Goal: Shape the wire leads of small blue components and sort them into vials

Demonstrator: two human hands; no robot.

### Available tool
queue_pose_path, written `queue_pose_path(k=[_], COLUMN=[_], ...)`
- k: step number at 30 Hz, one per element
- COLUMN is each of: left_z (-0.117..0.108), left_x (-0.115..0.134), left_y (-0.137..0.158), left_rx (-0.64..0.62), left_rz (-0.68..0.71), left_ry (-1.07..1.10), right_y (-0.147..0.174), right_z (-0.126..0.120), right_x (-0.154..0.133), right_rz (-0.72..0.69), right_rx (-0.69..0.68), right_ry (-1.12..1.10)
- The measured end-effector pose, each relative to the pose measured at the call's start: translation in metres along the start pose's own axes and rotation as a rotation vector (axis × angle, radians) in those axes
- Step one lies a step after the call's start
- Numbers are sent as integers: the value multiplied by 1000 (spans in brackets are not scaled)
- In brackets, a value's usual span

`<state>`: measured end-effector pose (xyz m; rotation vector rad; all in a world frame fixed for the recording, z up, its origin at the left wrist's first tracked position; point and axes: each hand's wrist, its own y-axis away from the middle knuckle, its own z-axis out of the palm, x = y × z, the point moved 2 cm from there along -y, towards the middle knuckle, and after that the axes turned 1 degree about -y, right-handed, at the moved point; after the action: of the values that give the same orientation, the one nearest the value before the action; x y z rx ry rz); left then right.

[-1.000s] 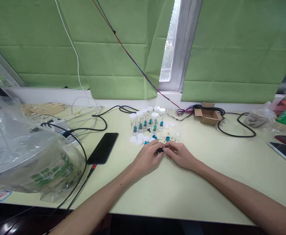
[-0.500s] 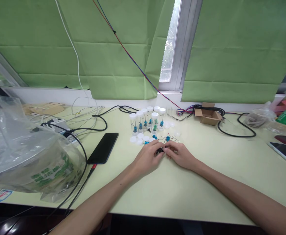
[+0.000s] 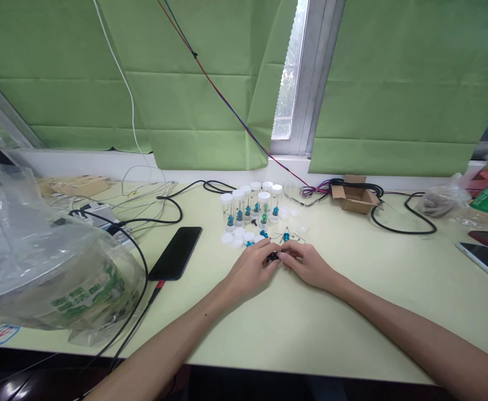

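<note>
In the head view I saw left hand (image 3: 254, 260) and right hand (image 3: 305, 263) together, fingertips pinching a black piece (image 3: 272, 257) (mostly hidden), presumably to steady it; vials (image 3: 263, 210) stood beyond, likely kept clear.

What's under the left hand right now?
A small black part shows between the left hand's thumb and forefinger, with the right hand's fingertips beside it. The rest of that part is covered by fingers; whatever lies beneath the left palm is hidden.

Small black part (image 3: 272, 256), partly covered, shape unclear, held between left fingers (image 3: 271, 247) and right fingers (image 3: 287, 258)
</note>
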<state>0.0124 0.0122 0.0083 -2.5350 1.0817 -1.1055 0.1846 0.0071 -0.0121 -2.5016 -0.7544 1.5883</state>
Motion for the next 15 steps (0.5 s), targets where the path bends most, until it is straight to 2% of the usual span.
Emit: queue_pose_path(k=[15], left_z=[0], left_x=[1], left_y=[1], left_rx=[-1], left_rz=[1], left_ry=[-5], right_y=[0], right_z=[1], right_x=[1], right_rz=[15], right_rx=[4], right_ry=[6])
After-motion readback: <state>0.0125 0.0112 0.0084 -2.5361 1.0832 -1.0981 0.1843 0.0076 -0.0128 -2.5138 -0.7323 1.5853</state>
